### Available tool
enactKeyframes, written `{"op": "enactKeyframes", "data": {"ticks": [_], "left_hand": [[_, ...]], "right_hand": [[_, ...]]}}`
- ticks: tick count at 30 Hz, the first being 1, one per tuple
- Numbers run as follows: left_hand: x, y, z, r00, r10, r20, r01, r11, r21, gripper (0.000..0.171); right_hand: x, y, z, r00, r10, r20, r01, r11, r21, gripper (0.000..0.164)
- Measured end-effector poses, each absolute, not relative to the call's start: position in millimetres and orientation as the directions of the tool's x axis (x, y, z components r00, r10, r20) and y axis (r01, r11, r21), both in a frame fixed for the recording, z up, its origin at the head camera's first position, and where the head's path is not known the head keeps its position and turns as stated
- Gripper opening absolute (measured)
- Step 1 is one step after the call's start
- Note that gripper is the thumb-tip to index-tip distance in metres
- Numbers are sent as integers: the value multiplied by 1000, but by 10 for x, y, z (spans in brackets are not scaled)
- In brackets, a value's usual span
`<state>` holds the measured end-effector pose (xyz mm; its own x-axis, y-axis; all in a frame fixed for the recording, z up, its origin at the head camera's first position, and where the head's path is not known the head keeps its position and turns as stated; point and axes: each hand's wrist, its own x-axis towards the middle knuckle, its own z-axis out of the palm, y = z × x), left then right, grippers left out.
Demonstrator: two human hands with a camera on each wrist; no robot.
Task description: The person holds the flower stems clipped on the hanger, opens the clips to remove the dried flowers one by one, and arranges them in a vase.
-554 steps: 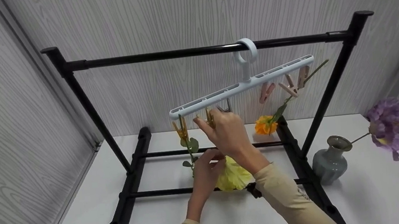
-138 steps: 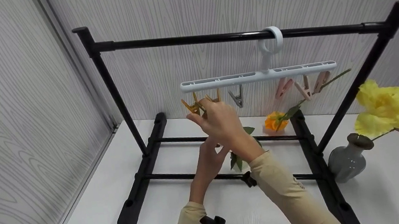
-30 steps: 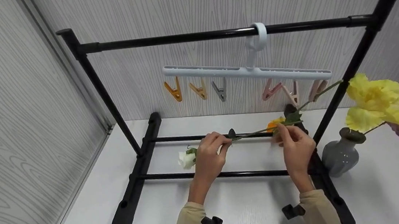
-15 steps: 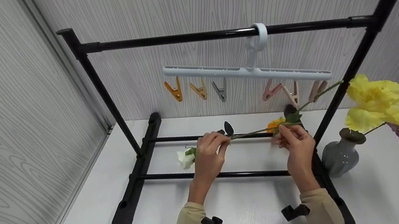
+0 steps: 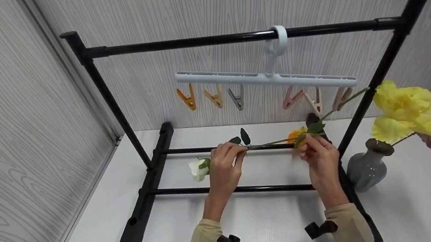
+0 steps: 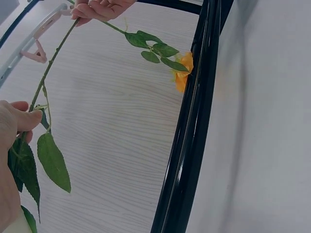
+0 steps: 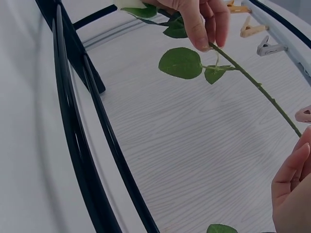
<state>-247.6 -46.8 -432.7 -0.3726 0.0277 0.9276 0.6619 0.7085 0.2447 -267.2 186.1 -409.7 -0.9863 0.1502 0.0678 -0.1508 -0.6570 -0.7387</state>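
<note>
- From here I see both arms reaching forward, the hands well apart and almost level.
- The left hand [image 5: 224, 170] shows its back, knuckles bent, thumb and fingertips pinched together and pointing inward.
- The right hand [image 5: 324, 162] leans inward too, its thumb pinching against the bent fingers.
- The left forearm [image 5: 204, 240] slants up and inward; the right forearm [image 5: 350, 224] tilts the opposite way.
- Both sleeves end just below the bare wrists.
</note>
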Motion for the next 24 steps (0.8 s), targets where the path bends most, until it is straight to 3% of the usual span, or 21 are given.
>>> {"op": "enactKeyframes", "data": {"ticks": [16,24], "left_hand": [[-2462,-467,-4362,-492,-6,871,562,762,323,23],[-2469,-458,-4362,-485,28,874,581,757,298,20]], "right_hand": [[-2658,1921,-4068,-990,76,122,-140,-712,-688,18],[-2654,1937,-4067,-983,66,173,-171,-680,-713,19]]}}
